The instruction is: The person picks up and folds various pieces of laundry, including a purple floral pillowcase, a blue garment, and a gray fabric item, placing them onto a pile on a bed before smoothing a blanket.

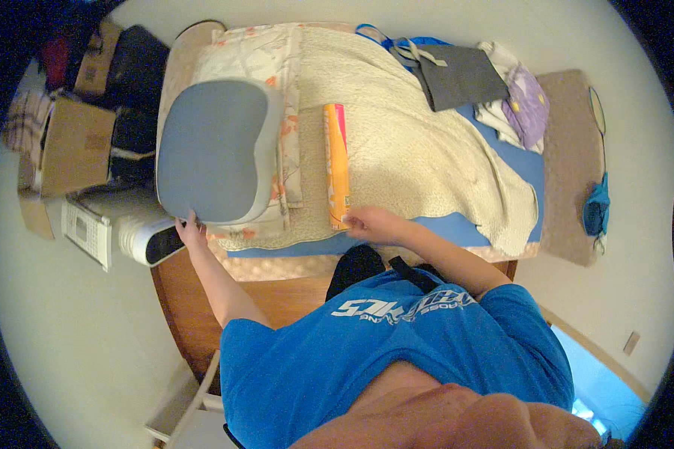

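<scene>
A grey contoured cushion (211, 150) with a pale rim lies at the left of the bed, over a floral cloth (290, 150). My left hand (195, 233) grips its near-left edge, the thumb on top and some fingers hidden. To its right, a long, narrow orange box (338, 168) with a pink patch at its far end rests lengthwise on the cream blanket (404, 150). At the box's near end, my right hand (376, 226) is closed, with curled fingertips against the corner.
A dark grey bag (463, 77) and a purple-and-white cloth (528, 108) lie at the far right of the bed. Left of it stand cardboard boxes (75, 146), a white crate (86, 232) and a white rounded object with a dark front (153, 241). A wooden surface (277, 303) lies nearer me.
</scene>
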